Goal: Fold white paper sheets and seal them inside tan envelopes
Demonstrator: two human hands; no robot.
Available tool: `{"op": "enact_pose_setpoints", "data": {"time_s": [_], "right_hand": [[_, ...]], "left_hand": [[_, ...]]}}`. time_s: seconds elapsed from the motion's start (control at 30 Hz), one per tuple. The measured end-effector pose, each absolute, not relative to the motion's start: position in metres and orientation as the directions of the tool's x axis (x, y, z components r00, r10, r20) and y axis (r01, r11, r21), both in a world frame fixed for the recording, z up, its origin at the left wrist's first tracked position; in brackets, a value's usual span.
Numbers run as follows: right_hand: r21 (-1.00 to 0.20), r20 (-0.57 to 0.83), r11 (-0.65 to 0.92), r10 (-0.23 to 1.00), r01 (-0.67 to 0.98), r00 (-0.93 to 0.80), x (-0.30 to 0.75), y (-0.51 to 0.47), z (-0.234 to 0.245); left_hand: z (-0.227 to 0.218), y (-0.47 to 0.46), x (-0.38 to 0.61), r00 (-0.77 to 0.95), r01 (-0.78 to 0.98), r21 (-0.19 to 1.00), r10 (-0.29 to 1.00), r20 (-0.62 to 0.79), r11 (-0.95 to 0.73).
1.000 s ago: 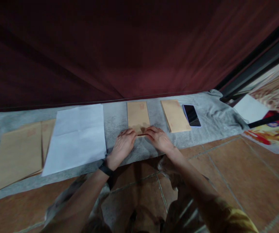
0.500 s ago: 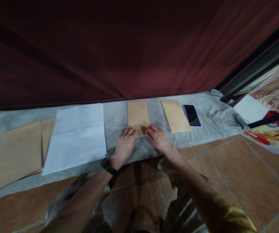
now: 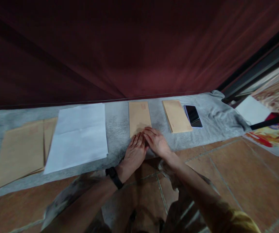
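A small brown envelope point(image 3: 139, 117) with faint red print lies flat on the grey cloth in front of me. My left hand point(image 3: 136, 149) rests on its near end, fingers stretched out flat over the paper. My right hand point(image 3: 155, 141) lies against it from the right, with its extended fingers touching the left fingertips. The envelope's near edge is hidden under both hands. To the right sits a stack of similar brown envelopes point(image 3: 177, 116), and against it a dark-screened phone point(image 3: 193, 116) in a pale purple case.
White paper sheets point(image 3: 77, 137) with a crosswise crease lie on the left, partly over larger brown envelopes point(image 3: 20, 155). The grey cloth point(image 3: 116, 123) covers a long narrow surface beside a dark red curtain point(image 3: 134, 48). Below is a tiled floor point(image 3: 241, 165); a dark bar point(image 3: 270, 121) juts in at right.
My left hand has shifted right along the envelope's near end and flattened, meeting my right hand. The right fingers have moved slightly left. The envelope stays in place on the cloth.
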State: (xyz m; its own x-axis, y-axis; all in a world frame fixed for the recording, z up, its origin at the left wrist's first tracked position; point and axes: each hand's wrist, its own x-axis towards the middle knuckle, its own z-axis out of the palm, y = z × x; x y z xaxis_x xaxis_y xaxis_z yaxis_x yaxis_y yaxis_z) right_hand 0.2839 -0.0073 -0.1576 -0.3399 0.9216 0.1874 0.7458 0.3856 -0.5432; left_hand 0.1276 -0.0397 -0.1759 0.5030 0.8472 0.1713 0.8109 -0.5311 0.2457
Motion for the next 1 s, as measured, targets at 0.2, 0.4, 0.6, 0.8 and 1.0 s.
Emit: {"op": "enact_pose_setpoints", "data": {"time_s": [0.2, 0.4, 0.6, 0.8, 1.0], "right_hand": [[-0.640, 0.156, 0.435, 0.881, 0.633, -0.447, 0.266, -0.029, -0.172], [-0.559, 0.150, 0.475, 0.864, 0.680, -0.480, 0.269, -0.032, -0.181], [-0.453, 0.178, 0.520, 0.848, 0.724, -0.498, 0.279, -0.034, -0.182], [-0.302, 0.215, 0.544, 0.839, 0.783, -0.500, 0.289, -0.037, -0.184], [-0.242, 0.223, 0.525, 0.849, 0.816, -0.480, 0.298, -0.042, -0.184]], "left_hand": [[-0.188, -0.044, 0.124, 0.526, 0.809, 0.221, 0.839, 0.140, -0.544], [-0.185, -0.049, 0.122, 0.484, 0.844, 0.194, 0.866, 0.127, -0.500], [-0.177, -0.051, 0.122, 0.410, 0.892, 0.167, 0.908, 0.092, -0.419], [-0.170, -0.052, 0.120, 0.392, 0.913, 0.100, 0.918, 0.064, -0.396], [-0.170, -0.052, 0.115, 0.378, 0.920, 0.073, 0.921, 0.100, -0.385]]}}
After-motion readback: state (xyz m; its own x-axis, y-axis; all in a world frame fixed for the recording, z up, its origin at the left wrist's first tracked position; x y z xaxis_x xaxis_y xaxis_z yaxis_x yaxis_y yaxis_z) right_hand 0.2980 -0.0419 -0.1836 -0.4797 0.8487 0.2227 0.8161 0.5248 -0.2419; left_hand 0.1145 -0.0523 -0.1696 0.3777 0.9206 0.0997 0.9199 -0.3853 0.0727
